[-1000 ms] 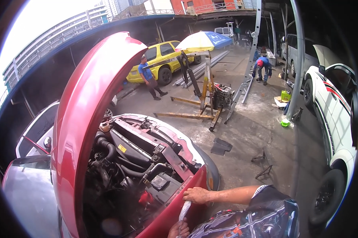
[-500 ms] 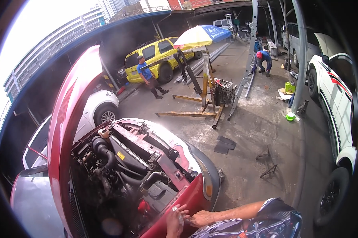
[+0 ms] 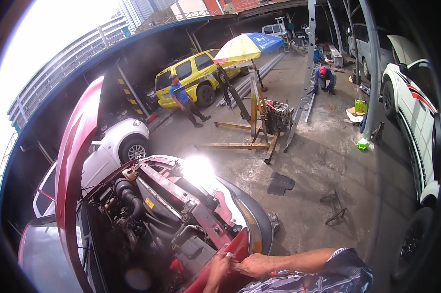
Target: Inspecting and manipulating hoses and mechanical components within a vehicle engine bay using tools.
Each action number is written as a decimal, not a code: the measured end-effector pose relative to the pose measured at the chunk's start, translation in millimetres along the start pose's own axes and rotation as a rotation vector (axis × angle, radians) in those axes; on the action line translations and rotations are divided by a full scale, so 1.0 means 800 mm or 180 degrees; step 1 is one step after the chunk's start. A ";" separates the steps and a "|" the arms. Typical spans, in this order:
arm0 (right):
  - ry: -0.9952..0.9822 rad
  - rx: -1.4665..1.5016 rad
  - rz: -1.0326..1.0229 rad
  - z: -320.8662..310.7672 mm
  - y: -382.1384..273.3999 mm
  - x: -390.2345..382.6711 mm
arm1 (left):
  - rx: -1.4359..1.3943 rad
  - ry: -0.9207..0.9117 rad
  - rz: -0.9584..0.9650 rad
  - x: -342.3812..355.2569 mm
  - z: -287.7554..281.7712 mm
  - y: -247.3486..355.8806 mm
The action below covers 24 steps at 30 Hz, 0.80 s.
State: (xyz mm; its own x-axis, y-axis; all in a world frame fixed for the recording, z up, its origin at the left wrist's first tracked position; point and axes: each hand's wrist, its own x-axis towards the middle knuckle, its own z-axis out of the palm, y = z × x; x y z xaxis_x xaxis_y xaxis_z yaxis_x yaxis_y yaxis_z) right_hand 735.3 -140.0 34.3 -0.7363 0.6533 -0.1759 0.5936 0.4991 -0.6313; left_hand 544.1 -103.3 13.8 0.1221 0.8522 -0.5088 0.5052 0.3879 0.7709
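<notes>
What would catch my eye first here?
Probably the raised red hood at left, with the exposed engine bay beside it. Bright colour also draws the eye at upper centre: a yellow car and a yellow-and-blue umbrella. At the bottom, the left hand and right hand meet by the red fender.

Fender (image 3: 239, 244) and raised hood (image 3: 74, 146): smooth, glossy painted metal. Intake hose (image 3: 127, 195): dark, plastic-looking, low sheen. Hoist (image 3: 253, 105): worn painted metal. Umbrella (image 3: 240, 49): cloth-like canopy. Floor (image 3: 311, 171): rough, matt concrete, stained.
</notes>
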 end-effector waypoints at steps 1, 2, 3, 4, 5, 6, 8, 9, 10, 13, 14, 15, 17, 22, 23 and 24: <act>0.0004 0.0000 0.0003 -0.005 0.006 -0.004 | -0.0208 -0.0313 0.0042 0.002 0.001 0.001; -0.0008 -0.0064 -0.0225 -0.011 0.013 -0.007 | -0.0459 -0.0700 0.0118 0.004 0.002 0.002; -0.0085 -0.0095 -0.0437 -0.019 0.020 -0.012 | -0.0379 -0.0644 0.0082 0.004 0.003 0.002; 0.0011 -0.0139 -0.0451 -0.027 0.027 -0.017 | -0.0418 -0.0932 0.0280 0.002 0.005 0.002; 0.0276 -0.0091 -0.0766 -0.037 0.034 -0.023 | -0.0461 -0.1204 0.0501 0.001 0.007 0.005; 0.0383 -0.0104 -0.0934 -0.046 0.039 -0.027 | -0.0448 -0.1180 0.0528 -0.002 0.011 0.007; 0.0563 -0.0076 -0.1164 -0.064 0.048 -0.033 | -0.0537 -0.1430 0.0671 -0.010 0.022 0.017; 0.0754 0.0074 -0.1370 -0.071 0.051 -0.032 | 0.0186 -0.1562 0.0472 -0.013 0.019 0.023; 0.0863 0.0281 -0.1747 -0.075 0.053 -0.032 | 0.0062 -0.1537 0.0447 -0.012 0.021 0.030; 0.1230 0.0315 -0.1631 -0.086 0.062 -0.017 | -0.0868 -0.1988 0.0559 -0.010 0.027 0.044; 0.1144 0.0051 -0.1184 -0.087 0.065 -0.014 | -0.1188 -0.1732 0.0091 -0.010 0.027 0.046; 0.1533 0.0119 -0.1383 -0.087 0.068 -0.011 | -0.1683 -0.2005 0.0254 -0.006 0.027 0.048; 0.1703 0.0248 -0.1414 -0.088 0.074 -0.010 | -0.1948 -0.2564 0.0419 -0.003 0.025 0.051; 0.2485 -0.0197 -0.1722 -0.092 0.093 -0.019 | -0.0395 -0.2083 0.1090 0.000 0.020 0.077; 0.2690 -0.0371 -0.1747 -0.094 0.097 -0.017 | -0.0508 -0.2026 0.0941 0.002 0.021 0.084; 0.2627 -0.0421 -0.1767 -0.095 0.101 -0.014 | -0.0494 -0.1994 0.0718 0.004 0.022 0.090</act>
State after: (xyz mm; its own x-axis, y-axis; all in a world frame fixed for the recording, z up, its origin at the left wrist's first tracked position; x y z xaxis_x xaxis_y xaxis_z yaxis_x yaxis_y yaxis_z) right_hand 816.3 -63.5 42.9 -0.4943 0.4741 0.7286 0.3025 0.8796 -0.3671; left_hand 596.1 -78.8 61.2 0.7050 0.5723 -0.4189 0.2866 0.3104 0.9064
